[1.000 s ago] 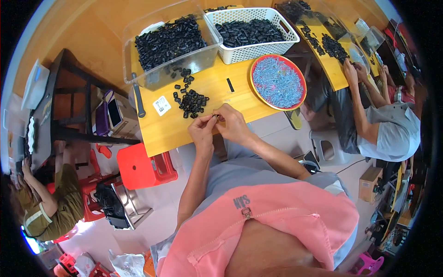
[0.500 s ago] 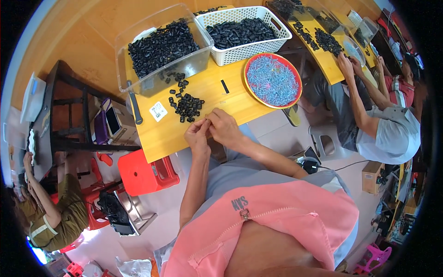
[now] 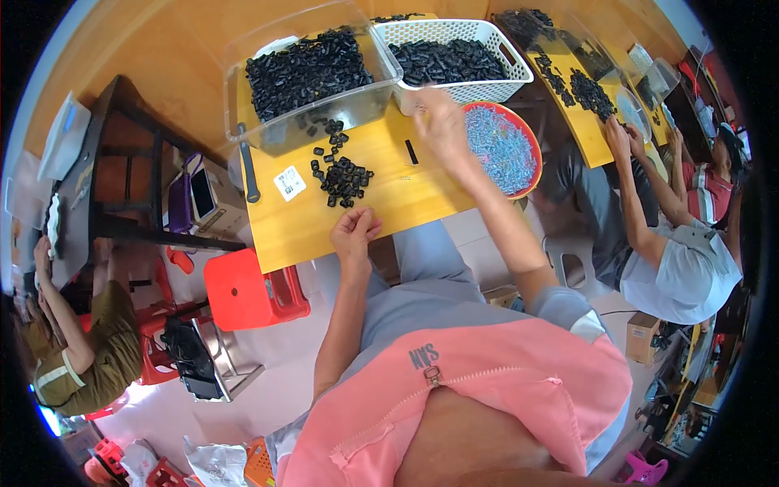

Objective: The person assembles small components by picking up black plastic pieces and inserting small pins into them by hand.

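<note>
My right hand [image 3: 442, 128] stretches out over the yellow table [image 3: 389, 203], blurred, its fingertips at the near rim of a white basket [image 3: 519, 69] full of black parts. It seems to pinch a small part. My left hand [image 3: 355, 231] rests at the table's near edge with its fingers curled in, and I see nothing in it. A loose pile of black parts [image 3: 345, 178] lies just beyond my left hand. A red round tray [image 3: 531, 166] of small bluish pieces sits right of my right wrist.
A clear bin [image 3: 324, 114] of black parts stands at the back left, with a dark tool [image 3: 247, 166] and a white tag [image 3: 290, 183] before it. A red stool [image 3: 243, 288] stands below the table. A person [image 3: 673, 260] works at the right; another [image 3: 81, 349] sits lower left.
My hands were together at the table's near edge. My right hand has since swung out to the white basket, while my left stayed put.
</note>
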`<state>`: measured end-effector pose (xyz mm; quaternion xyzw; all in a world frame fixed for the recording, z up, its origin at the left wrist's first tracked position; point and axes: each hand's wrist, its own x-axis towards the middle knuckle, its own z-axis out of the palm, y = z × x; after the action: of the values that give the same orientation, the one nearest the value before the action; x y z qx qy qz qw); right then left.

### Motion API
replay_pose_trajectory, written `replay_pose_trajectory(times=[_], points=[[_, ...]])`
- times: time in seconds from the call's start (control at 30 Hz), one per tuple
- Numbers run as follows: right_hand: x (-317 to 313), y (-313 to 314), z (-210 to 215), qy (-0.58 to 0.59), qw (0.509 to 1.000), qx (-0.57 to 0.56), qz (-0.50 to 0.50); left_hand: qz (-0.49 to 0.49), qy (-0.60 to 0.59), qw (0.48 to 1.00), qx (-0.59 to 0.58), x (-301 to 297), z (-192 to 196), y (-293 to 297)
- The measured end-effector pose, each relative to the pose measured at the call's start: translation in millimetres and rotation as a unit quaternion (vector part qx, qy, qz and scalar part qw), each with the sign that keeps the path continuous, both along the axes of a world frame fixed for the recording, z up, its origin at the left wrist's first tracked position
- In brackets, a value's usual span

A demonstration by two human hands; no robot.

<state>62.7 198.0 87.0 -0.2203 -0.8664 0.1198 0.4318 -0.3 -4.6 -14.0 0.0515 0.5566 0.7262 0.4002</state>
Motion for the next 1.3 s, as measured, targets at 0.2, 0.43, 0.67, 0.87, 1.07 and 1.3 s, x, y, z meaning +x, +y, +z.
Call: replay_pose_trajectory(times=[0.2,0.43,0.67,0.87,1.07,1.3], points=[[-19,-48,-72,-0.090,0.983,-0.148,0.055,-0.009,-0.009,1.000,0.007,0,5,1],[-56,-40,-88,-0.089,0.980,-0.171,0.051,-0.016,-0.002,1.000,0.008,0,1,1],[-88,-33,-89,-0.189,0.979,-0.077,0.014,-0.028,0.001,1.000,-0.001,0,-1,0],[-85,-26,-94,-0.182,0.981,-0.063,0.039,-0.030,0.004,1.000,-0.008,-2,-1,-1],[-74,-17,-100,-0.143,0.986,-0.041,0.079,-0.032,0.000,0.999,-0.010,0,6,0],[-51,-25,-76,0.028,0.764,-0.613,0.201,-0.020,-0.021,1.000,0.009,-1,5,-6]])
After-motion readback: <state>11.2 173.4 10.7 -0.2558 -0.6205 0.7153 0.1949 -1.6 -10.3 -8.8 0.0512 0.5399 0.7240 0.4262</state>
